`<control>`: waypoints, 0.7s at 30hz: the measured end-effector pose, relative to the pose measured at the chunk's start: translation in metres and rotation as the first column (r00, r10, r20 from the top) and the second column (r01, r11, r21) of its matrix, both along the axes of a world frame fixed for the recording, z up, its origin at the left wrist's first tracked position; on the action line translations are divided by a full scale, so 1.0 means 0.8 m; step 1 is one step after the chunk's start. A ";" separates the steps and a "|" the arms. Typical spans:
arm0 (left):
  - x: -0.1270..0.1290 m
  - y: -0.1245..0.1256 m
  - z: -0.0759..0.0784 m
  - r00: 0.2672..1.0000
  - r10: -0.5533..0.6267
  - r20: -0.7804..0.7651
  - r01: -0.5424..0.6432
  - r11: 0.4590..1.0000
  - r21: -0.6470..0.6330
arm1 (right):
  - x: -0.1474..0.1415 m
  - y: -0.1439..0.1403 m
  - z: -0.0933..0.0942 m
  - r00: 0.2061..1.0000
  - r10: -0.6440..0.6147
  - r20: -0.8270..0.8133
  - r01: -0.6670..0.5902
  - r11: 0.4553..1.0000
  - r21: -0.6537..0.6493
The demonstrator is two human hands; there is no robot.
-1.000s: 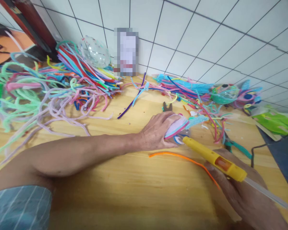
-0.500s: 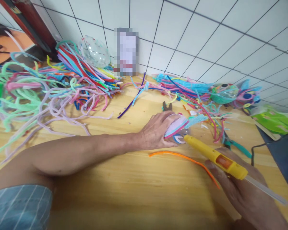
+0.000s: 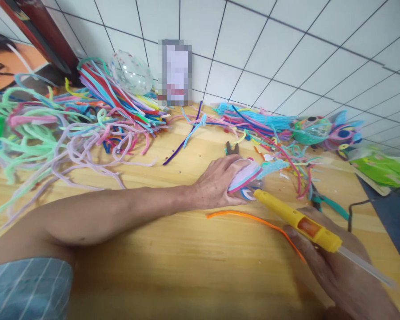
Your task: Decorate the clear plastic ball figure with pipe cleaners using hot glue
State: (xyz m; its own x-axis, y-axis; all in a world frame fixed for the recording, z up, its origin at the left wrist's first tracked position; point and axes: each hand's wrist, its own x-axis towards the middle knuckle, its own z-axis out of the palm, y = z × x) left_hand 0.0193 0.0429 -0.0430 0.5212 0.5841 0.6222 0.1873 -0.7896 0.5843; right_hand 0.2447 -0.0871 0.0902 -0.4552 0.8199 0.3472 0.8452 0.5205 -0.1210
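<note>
Gluing step, judged from the pose: the left hand (image 3: 220,182) presses flat over a pink-and-blue craft piece (image 3: 246,177) on the table (image 3: 173,249); the right hand (image 3: 333,262), wrapped around a glue gun (image 3: 296,218), sets its tip at the piece's edge — steady aim needed. An orange pipe cleaner (image 3: 253,218) lies under the gun; pliers (image 3: 232,148) and pipe-cleaner heaps (image 3: 86,115) lie beyond.

A tangled heap of coloured pipe cleaners (image 3: 70,120) spreads over the wooden table (image 3: 173,262) below a white tiled wall (image 3: 286,49), with a clear plastic ball (image 3: 131,71), small pliers (image 3: 232,148) and a green bag (image 3: 380,169) nearby.
</note>
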 end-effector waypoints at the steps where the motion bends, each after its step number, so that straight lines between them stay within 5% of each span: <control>1: 0.000 0.000 0.000 1.000 -0.002 -0.003 0.002 1.000 -0.008 | -0.001 0.000 0.000 1.000 0.005 -0.001 -0.005 1.000 0.000; 21: 0.000 -0.001 0.001 1.000 0.006 -0.019 -0.007 1.000 -0.030 | 0.014 0.001 -0.006 0.999 -0.040 -0.034 0.039 0.999 -0.025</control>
